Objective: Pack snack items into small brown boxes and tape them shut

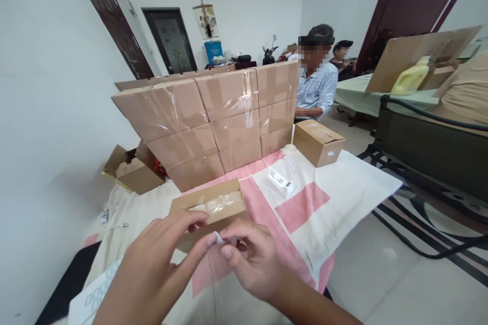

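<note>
My right hand [251, 256] is closed in a pinch on a small white piece [218, 237], thin and bent, its kind too small to tell. The thumb tip of my left hand [163, 254] touches the same piece from the left. Its index finger stays apart from the thumb, curled above it. Just beyond both hands is an open cardboard box [224, 221] with clear plastic wrapping [223, 203] inside; my fingers cover part of its near side. A white tape dispenser-like device [280, 183] lies on the cloth farther to the right.
A wall of taped cardboard boxes [232, 122] stands across the table's back. A closed box [318, 142] sits at right, an open box [133, 172] at left. Pink and white cloth [343, 188] covers the table. Behind the boxes, a person [316, 86] sits; a dark chair [430, 147] is at right.
</note>
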{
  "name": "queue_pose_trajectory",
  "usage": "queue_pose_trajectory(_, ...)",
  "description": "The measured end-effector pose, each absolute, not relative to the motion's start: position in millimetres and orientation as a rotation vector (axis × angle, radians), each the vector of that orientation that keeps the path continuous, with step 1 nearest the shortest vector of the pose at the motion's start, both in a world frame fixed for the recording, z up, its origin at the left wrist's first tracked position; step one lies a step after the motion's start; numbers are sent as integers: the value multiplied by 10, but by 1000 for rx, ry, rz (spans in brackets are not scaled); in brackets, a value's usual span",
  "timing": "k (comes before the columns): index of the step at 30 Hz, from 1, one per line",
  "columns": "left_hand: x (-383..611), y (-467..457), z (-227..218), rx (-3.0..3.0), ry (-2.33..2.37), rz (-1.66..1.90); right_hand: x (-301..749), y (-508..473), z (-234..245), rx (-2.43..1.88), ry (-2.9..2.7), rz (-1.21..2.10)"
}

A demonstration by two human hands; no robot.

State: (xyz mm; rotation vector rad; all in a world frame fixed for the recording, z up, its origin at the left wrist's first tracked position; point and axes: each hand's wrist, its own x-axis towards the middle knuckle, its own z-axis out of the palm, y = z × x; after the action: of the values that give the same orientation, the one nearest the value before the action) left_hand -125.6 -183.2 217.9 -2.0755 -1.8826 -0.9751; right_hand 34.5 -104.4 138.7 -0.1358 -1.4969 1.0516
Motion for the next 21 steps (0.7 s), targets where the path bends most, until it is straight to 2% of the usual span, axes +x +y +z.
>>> queue_pose_trajectory(15,-1146,-1421,2002,-2161,-1976,-895,564,-605,1063,-400,-1484,1069)
queue_pose_trajectory(18,-1455,-1409,1856,-1938,-2151,-1022,547,-211,841,-493,-1496,1122)
queue_pose_trajectory(21,-1807,-1419,1468,-1400,-2206,-1279,505,214,590,-563,-1535,1075)
